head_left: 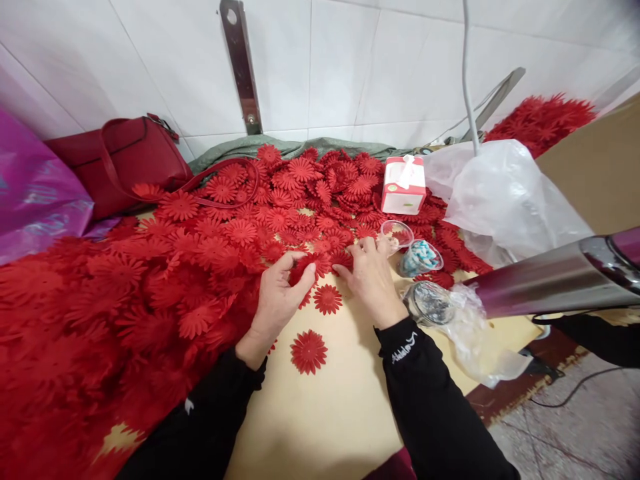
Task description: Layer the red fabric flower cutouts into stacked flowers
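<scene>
The left hand is resting at the near edge of a large heap of flat red fabric daisy-shaped flowers, its thumb and forefinger curling around one red flower at the heap's edge and seemingly pinching it, though the petals are hiding the fingertips. The right hand is lying just beside it, fingers loosely spread and pressing down on the flowers at the heap's front edge. Both forearms are wearing black sleeves.

Two single red flowers are lying apart from the heap on the bare pale yellow counter: one small flower between the two hands, another loose flower nearer the person, between the wrists.

Just to the right of the right hand, three small clear plastic cups are sitting in a row: an empty-looking cup, a cup holding blue and white bits, and a cup with dark contents sitting on crumpled clear plastic film. A glossy purple and silver cylindrical tool is reaching in from the right. Behind the heap, a red and white tissue box, a dark red leather handbag and a white plastic bag are standing against the white tiled wall.
</scene>
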The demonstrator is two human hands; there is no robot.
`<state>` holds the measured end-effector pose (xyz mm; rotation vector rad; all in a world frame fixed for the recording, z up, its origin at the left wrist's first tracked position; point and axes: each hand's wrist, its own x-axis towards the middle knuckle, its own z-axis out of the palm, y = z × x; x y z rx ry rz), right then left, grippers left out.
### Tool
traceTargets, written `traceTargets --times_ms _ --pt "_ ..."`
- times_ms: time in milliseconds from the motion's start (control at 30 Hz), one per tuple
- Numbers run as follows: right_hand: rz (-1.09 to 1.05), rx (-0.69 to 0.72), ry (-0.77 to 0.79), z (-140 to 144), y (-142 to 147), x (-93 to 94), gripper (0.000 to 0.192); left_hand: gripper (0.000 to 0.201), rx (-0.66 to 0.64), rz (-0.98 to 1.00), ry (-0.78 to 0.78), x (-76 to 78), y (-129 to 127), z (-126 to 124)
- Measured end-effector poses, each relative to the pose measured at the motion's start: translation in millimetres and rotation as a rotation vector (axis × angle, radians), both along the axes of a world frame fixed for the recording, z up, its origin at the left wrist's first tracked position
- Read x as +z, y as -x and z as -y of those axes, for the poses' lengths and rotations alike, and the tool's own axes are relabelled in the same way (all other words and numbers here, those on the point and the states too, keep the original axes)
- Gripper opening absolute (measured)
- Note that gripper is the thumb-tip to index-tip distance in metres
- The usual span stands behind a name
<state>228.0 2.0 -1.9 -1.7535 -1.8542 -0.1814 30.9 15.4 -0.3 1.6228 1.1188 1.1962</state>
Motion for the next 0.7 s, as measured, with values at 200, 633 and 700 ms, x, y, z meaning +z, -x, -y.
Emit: traceTargets --times_ms 200,633,700 --pt "-0.207 0.038 0.100 -2 5 3.8 0.011 0.016 -0.041 -0.129 -0.050 3.4 0 2" --pt "-0.328 0.085 0.047 4 1 13.0 0.026 0.033 -0.002 0.099 0.055 -7.3 -5 -2" --pt "-0.314 0.116 -0.046 8 10 23.2 0.033 0.035 -0.011 0.121 0.080 -5.7 -5 -2"
